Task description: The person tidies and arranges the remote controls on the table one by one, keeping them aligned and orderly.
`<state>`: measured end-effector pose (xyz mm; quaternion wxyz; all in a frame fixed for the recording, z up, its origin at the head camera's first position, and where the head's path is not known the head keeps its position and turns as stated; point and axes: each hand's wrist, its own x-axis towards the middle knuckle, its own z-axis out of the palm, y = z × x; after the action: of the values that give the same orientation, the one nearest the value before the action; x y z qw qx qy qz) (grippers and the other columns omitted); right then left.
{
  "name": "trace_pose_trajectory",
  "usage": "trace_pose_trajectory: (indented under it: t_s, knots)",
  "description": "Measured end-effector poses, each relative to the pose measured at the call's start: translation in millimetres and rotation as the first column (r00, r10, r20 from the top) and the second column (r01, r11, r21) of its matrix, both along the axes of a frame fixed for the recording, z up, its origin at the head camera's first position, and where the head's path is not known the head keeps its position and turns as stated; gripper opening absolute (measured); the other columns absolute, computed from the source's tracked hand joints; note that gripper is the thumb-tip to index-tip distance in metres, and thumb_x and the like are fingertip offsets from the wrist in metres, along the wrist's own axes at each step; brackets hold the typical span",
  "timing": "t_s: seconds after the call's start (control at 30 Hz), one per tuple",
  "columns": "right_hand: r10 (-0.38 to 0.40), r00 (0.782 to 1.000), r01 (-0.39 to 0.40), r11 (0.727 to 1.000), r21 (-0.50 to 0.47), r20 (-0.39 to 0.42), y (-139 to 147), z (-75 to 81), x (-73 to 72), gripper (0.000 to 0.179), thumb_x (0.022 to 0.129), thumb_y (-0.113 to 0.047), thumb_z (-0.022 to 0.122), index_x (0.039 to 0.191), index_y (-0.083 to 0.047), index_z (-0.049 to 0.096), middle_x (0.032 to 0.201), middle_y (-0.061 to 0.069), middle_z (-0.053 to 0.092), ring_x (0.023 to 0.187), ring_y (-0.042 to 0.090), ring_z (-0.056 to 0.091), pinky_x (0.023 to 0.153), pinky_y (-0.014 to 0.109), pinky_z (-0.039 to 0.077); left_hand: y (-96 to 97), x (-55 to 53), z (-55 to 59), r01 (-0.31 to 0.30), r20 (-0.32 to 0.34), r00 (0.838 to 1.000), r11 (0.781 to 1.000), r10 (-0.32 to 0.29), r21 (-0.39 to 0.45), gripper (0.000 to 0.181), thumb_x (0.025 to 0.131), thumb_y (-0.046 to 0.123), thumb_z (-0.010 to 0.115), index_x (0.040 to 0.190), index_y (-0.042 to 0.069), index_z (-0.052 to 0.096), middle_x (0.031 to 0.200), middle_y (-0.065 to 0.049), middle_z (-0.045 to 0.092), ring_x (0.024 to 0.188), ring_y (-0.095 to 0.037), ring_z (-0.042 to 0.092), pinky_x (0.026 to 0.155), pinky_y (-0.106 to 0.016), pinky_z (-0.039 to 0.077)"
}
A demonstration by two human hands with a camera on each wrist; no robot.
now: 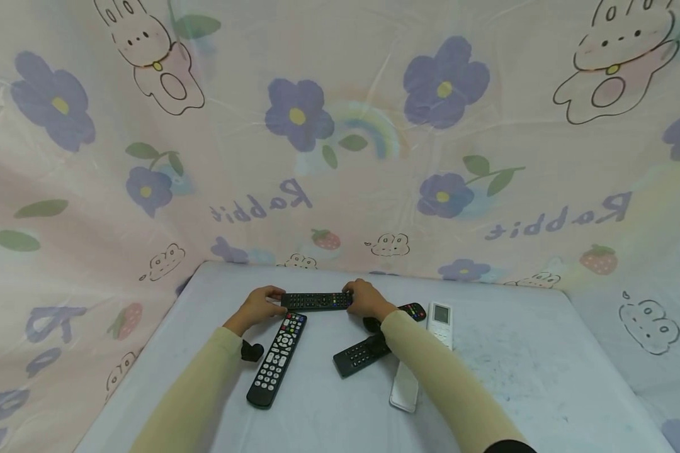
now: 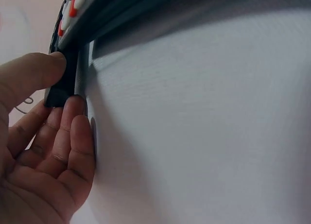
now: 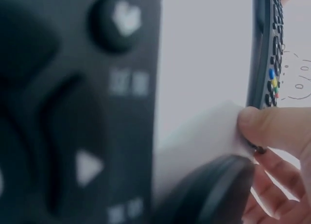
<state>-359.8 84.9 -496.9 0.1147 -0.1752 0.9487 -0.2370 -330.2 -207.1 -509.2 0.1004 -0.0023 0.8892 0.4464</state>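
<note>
**Black crosswise remote [image 1: 316, 301] being held at both ends**

Its long axis is running left to right across the person's front, ahead of both forearms and nearer the far table edge than the near one. Neither hand is nearer: the left hand [image 1: 259, 309] is pinching the left end between thumb and bent fingers, and the right hand [image 1: 368, 301] is gripping the right end, thumb on the near side, fingers curling behind. Each grip is opening only about as wide as the remote. Whether its underside is touching the white tabletop [image 1: 515, 377], I can't tell.

Just below its left end, a white-buttoned remote [image 1: 277, 362] is slanting towards the person, crowding that corner. Another black remote [image 1: 354, 358] is lying by the right forearm; a black end with coloured buttons [image 1: 413, 311] is showing beyond, possibly part of it. Past that, a white remote [image 1: 405, 388] is passing under the sleeve.

Room is opening towards the person, between the two slanting black remotes; behind, only a narrow strip is separating the crosswise remote from the patterned cloth wall [image 1: 368, 176].
</note>
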Motion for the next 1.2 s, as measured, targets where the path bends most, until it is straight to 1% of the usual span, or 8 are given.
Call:
trace_pose_trajectory:
  t_s: [0.1, 0.23, 0.33, 0.4, 0.57, 0.73, 0.93, 1.2]
  knots:
    - [0.019, 1.0, -0.019, 1.0, -0.018, -0.003, 3, 4.0, 2.9, 0.05, 0.077, -0.009, 0.076, 0.124, -0.006, 0.061, 0.115, 0.013, 0.059, 0.107, 0.026, 0.058, 0.099, 0.042, 0.046, 0.2, 1.4, 3.1, 0.014, -0.006, 1.0, 1.0, -0.014, 0.005, 0.052, 0.082, 0.016, 0.075, 0.13, 0.007, 0.057, 0.126, -0.016, 0.059, 0.096, -0.02, 0.063, 0.076, -0.03, 0.055]
    - [0.047, 0.999, -0.049, 0.996, -0.073, -0.026, 5, 12.0, 4.4, 0.049, 0.077, -0.007, 0.076, 0.123, -0.002, 0.061, 0.11, 0.014, 0.059, 0.098, 0.024, 0.059, 0.09, 0.039, 0.05, -1.6, 2.2, 9.0, 0.033, -0.044, 0.999, 0.999, -0.032, 0.01, 0.052, 0.083, 0.018, 0.074, 0.131, 0.008, 0.056, 0.126, -0.016, 0.058, 0.098, -0.022, 0.064, 0.074, -0.031, 0.055]
    - [0.04, 0.999, -0.042, 0.992, -0.116, -0.019, 5, 16.7, 4.1, 0.05, 0.078, -0.005, 0.075, 0.125, -0.002, 0.059, 0.116, 0.016, 0.057, 0.1, 0.025, 0.061, 0.09, 0.038, 0.051, -3.2, 3.2, 13.2, 0.039, -0.082, 0.996, 0.999, -0.038, 0.004, 0.052, 0.084, 0.019, 0.073, 0.131, 0.008, 0.055, 0.125, -0.016, 0.058, 0.1, -0.024, 0.064, 0.073, -0.031, 0.056]
    - [0.02, 1.0, -0.019, 0.99, -0.138, 0.003, 6, 18.2, 3.8, 0.051, 0.08, -0.005, 0.074, 0.128, -0.004, 0.058, 0.123, 0.016, 0.056, 0.106, 0.026, 0.061, 0.094, 0.039, 0.05, -3.3, 4.4, 15.2, 0.037, -0.087, 0.996, 0.999, -0.036, 0.007, 0.053, 0.084, 0.019, 0.074, 0.131, 0.008, 0.055, 0.124, -0.016, 0.059, 0.102, -0.025, 0.064, 0.073, -0.031, 0.056]
    - [0.005, 1.0, -0.003, 0.985, -0.173, 0.014, 12, 17.8, 1.6, 0.051, 0.079, -0.005, 0.075, 0.127, -0.006, 0.059, 0.127, 0.014, 0.057, 0.105, 0.024, 0.063, 0.089, 0.035, 0.053, -0.8, 9.7, 18.4, 0.039, -0.061, 0.997, 0.999, -0.037, 0.029, 0.051, 0.083, 0.021, 0.075, 0.129, 0.01, 0.056, 0.123, -0.014, 0.06, 0.104, -0.023, 0.064, 0.073, -0.03, 0.055]
    - [0.0, 0.999, 0.008, 0.972, -0.236, 0.036, 19, 21.9, 2.7, 0.051, 0.078, -0.004, 0.073, 0.127, -0.007, 0.059, 0.128, 0.014, 0.059, 0.104, 0.024, 0.064, 0.085, 0.033, 0.055, 2.1, 17.8, 23.3, 0.055, -0.089, 0.995, 0.998, -0.054, 0.001, 0.049, 0.081, 0.024, 0.077, 0.125, 0.011, 0.059, 0.119, -0.011, 0.062, 0.102, -0.022, 0.064, 0.073, -0.032, 0.054]
    - [-0.008, 0.998, 0.025, 0.959, -0.284, 0.062, 26, 25.5, 6.0, 0.051, 0.079, -0.004, 0.073, 0.127, -0.008, 0.059, 0.127, 0.013, 0.06, 0.104, 0.023, 0.064, 0.087, 0.034, 0.054, 4.4, 26.6, 27.3, 0.079, -0.151, 0.985, 0.995, -0.086, -0.053, 0.046, 0.079, 0.029, 0.078, 0.119, 0.013, 0.062, 0.113, -0.008, 0.064, 0.102, -0.022, 0.062, 0.079, -0.037, 0.054]
    - [-0.003, 0.997, 0.027, 0.951, -0.309, 0.081, 31, 29.4, 10.6, 0.05, 0.081, -0.004, 0.072, 0.129, -0.007, 0.058, 0.122, 0.012, 0.061, 0.105, 0.023, 0.063, 0.09, 0.035, 0.053, 6.6, 37.4, 26.5, 0.102, -0.17, 0.979, 0.992, -0.114, -0.078, 0.045, 0.078, 0.034, 0.079, 0.114, 0.013, 0.061, 0.104, -0.004, 0.063, 0.099, -0.019, 0.061, 0.083, -0.039, 0.052]
